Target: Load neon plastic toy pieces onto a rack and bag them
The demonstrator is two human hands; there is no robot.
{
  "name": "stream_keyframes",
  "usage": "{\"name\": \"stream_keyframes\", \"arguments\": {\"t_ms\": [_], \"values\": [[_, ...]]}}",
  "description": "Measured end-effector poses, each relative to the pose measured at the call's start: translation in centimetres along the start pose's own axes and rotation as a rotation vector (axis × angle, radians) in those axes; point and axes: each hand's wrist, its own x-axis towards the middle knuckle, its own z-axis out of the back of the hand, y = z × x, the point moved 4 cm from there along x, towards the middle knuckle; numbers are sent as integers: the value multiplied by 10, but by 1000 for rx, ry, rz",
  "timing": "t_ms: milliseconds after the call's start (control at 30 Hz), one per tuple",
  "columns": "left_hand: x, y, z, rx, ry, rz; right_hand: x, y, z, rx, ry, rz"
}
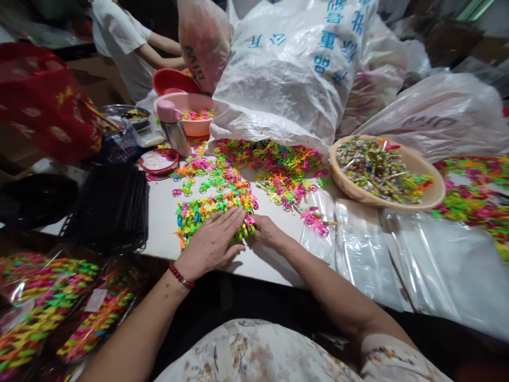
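Small bright plastic toys, some with wheel-like rings, are packed in a block of rows (202,209) on the white table. My left hand (217,236) lies flat over the right part of this block, fingers stretched together and thumb apart. At the block's right end is my right hand (267,231), its fingers curled against a pink toy; the fingertips are partly hidden, and what they hold cannot be made out. Behind both hands, a loose heap of the same toys (278,183) spills from a big white plastic bag (286,79).
Flat clear bags (366,249) lie at the right, below a beige basin (435,196) of small mixed pieces. Black trays (107,207) are stacked left. A steel flask (175,132) stands by a pink basin (199,129). Packed toys (47,307) sit lower left. Another person (123,48) works behind.
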Motion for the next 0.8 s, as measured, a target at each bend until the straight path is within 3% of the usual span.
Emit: {"name": "stream_keyframes", "arguments": {"t_ms": [300, 567, 633, 700, 800], "values": [[-1, 2, -4, 9, -18, -39, -1, -5, -4, -105, -18, 49], [12, -10, -2, 96, -47, -2, -3, -2, -7, -208, -1, 34], [15, -13, -3, 99, -38, -17, -17, 1, 11, -228, -38, 18], [15, -13, -5, 99, -27, -20, -37, -1, 43, -335, -137, -58], [13, -13, -5, 99, -12, -29, -69, -16, 102, -766, -223, -361]]}}
